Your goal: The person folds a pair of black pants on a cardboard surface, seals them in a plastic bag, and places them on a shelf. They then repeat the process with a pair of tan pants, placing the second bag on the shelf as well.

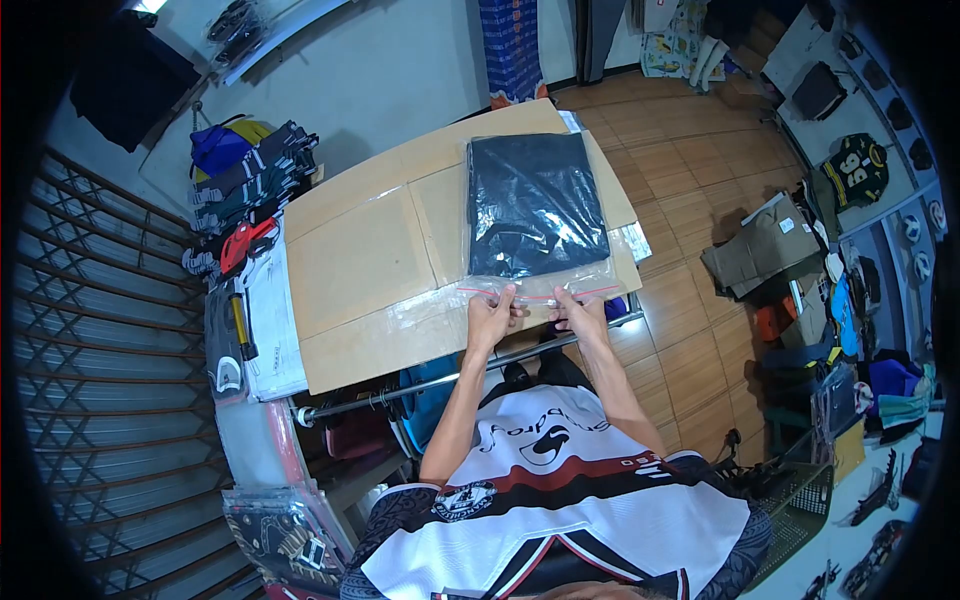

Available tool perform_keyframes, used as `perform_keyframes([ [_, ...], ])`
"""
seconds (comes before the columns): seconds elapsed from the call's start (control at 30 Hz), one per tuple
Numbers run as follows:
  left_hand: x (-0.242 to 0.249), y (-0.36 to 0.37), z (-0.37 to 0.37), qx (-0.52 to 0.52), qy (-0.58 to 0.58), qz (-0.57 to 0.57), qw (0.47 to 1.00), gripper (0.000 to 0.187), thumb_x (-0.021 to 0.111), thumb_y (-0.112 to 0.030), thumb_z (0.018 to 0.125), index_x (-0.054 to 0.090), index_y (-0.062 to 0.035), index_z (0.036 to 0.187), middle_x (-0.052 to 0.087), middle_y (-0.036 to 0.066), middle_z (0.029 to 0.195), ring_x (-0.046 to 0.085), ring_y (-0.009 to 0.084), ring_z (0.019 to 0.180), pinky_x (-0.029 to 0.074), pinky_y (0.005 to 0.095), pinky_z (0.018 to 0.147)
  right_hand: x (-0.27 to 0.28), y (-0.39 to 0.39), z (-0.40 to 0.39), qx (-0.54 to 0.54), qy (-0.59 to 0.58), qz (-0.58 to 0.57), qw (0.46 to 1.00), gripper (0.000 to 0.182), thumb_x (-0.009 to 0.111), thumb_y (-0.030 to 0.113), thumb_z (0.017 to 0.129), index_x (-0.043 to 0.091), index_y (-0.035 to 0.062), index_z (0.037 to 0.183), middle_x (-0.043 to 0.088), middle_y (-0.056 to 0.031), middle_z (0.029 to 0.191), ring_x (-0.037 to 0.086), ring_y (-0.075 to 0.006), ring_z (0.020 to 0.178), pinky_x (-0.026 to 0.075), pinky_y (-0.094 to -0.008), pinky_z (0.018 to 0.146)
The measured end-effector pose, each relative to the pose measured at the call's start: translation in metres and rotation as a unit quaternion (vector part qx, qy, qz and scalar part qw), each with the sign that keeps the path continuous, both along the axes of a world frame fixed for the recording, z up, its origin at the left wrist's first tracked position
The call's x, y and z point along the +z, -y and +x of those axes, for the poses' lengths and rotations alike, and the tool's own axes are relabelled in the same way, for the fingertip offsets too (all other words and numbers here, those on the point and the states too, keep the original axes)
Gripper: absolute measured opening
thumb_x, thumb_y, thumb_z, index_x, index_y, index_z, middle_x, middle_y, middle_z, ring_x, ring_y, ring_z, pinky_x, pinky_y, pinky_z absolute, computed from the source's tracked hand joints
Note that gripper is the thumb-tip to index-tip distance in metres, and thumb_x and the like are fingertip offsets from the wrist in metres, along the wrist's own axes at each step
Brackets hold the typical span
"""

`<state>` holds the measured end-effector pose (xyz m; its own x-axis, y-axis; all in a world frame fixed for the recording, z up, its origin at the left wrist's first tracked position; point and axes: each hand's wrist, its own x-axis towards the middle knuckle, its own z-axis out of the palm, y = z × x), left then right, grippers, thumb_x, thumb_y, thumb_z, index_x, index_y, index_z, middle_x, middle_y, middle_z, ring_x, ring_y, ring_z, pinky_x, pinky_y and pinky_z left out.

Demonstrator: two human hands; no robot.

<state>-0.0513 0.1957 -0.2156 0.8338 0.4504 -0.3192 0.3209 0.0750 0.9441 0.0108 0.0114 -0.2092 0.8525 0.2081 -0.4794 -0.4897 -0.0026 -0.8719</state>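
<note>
A clear plastic zip bag (538,205) with a folded dark garment inside lies flat on a sheet of brown cardboard (355,250). Its red seal strip runs along the edge nearest me. My left hand (490,318) pinches this edge left of the middle, thumb on top and fingers curled under. A short way to the right, my right hand (581,317) grips the same edge between thumb and fingers. The garment's exact kind cannot be made out through the shiny plastic.
Left of the cardboard lie a red tool (245,245), a yellow-and-black cutter (243,325) and white sheets (270,340). Folded clothes (260,165) are stacked behind them. A metal rail (440,380) runs below the front edge. Clothing piles (770,245) stand at the right.
</note>
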Motion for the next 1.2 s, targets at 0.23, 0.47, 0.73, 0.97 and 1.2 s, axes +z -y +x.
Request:
perform_keyframes([
  [0.23, 0.003, 0.007, 0.003, -0.005, 0.008, -0.003, 1.0, 0.053, 0.068, -0.039, 0.103, 0.075, 0.0097, 0.085, 0.074, 0.014, 0.07, 0.067, 0.0121, 0.055, 0.051, 0.0275, 0.05, 0.01, -0.005, -0.001, 0.019, -0.014, -0.005, 1.0, 0.042, 0.076, 0.035, 0.097, 0.071, -0.0049, 0.108, 0.076, -0.0136, 0.09, 0.073, -0.015, 0.068, 0.055, -0.026, 0.054],
  [0.47, -0.003, 0.004, 0.002, -0.036, -0.027, 0.046, 0.998, 0.051, 0.07, -0.041, 0.102, 0.074, 0.0085, 0.091, 0.072, 0.012, 0.072, 0.068, 0.0132, 0.06, 0.049, 0.0277, 0.05, -0.005, -0.006, -0.002, 0.028, 0.003, -0.004, 1.0, 0.042, 0.078, 0.037, 0.096, 0.072, -0.0033, 0.104, 0.075, -0.0101, 0.089, 0.072, -0.0141, 0.069, 0.054, -0.0255, 0.056],
  [0.73, 0.0, 0.004, -0.003, -0.003, 0.008, 0.007, 1.0, 0.05, 0.069, -0.039, 0.102, 0.074, 0.0069, 0.082, 0.071, 0.01, 0.067, 0.066, 0.0113, 0.056, 0.048, 0.0267, 0.048, 0.003, -0.002, -0.001, -0.001, -0.008, 0.013, 1.0, 0.041, 0.077, 0.032, 0.097, 0.069, -0.0045, 0.111, 0.075, -0.0114, 0.089, 0.072, -0.0146, 0.067, 0.052, -0.0248, 0.053],
  [0.97, 0.008, -0.022, -0.019, 0.036, 0.007, 0.001, 0.999, 0.044, 0.073, -0.037, 0.1, 0.073, 0.003, 0.081, 0.071, 0.008, 0.071, 0.067, 0.0112, 0.059, 0.049, 0.0248, 0.049, -0.002, 0.042, 0.008, -0.084, -0.022, 0.004, 0.996, 0.037, 0.078, 0.034, 0.096, 0.073, -0.0007, 0.106, 0.075, -0.0095, 0.088, 0.071, -0.0139, 0.067, 0.052, -0.0241, 0.054],
  [1.2, 0.008, -0.06, -0.037, 0.068, -0.004, -0.016, 0.998, 0.038, 0.073, -0.035, 0.101, 0.07, 0.0008, 0.087, 0.074, 0.01, 0.075, 0.065, 0.0102, 0.06, 0.051, 0.0234, 0.053, -0.01, 0.073, 0.018, -0.106, -0.026, -0.016, 0.994, 0.033, 0.075, 0.032, 0.099, 0.072, -0.0001, 0.101, 0.075, -0.0097, 0.086, 0.071, -0.0139, 0.066, 0.053, -0.0248, 0.054],
])
